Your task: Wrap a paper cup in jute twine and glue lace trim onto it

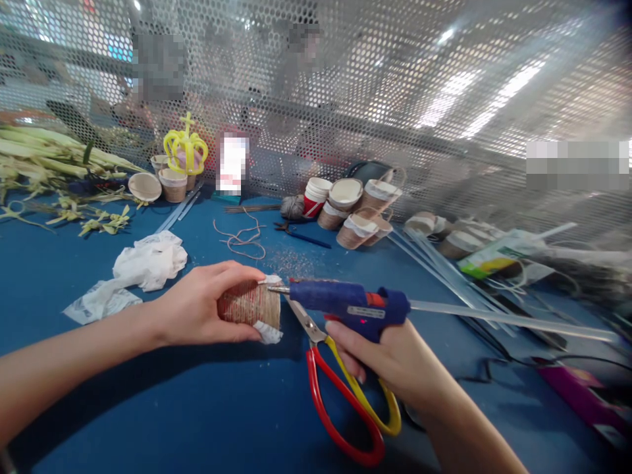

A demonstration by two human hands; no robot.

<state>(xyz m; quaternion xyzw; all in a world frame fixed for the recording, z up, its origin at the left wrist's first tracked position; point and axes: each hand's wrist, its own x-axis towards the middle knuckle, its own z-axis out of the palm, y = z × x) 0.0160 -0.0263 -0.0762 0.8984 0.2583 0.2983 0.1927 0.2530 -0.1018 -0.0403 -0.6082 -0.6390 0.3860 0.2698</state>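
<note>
My left hand (202, 306) is wrapped round a twine-covered cup (251, 303) that lies on its side, with white fabric folded over its rim. In my right hand (378, 352) is a blue glue gun (340, 301), its metal nozzle at the cup's rim. A long clear glue stick (508, 319) sticks out of the gun's back. Under the gun and my right hand lie scissors (340, 405) with one red and one yellow handle, blades partly hidden. White crumpled fabric (153, 260) rests on the table behind my left wrist.
Several twine-wrapped cups (345, 193) stand at the back, near a grey yarn ball (292, 207) and pliers (303, 235). A yellow crown (185, 148) and a lit phone (233, 164) are farther left. Loose glue sticks (439, 270) lie right. Perforated metal mesh (336, 85) closes off the back.
</note>
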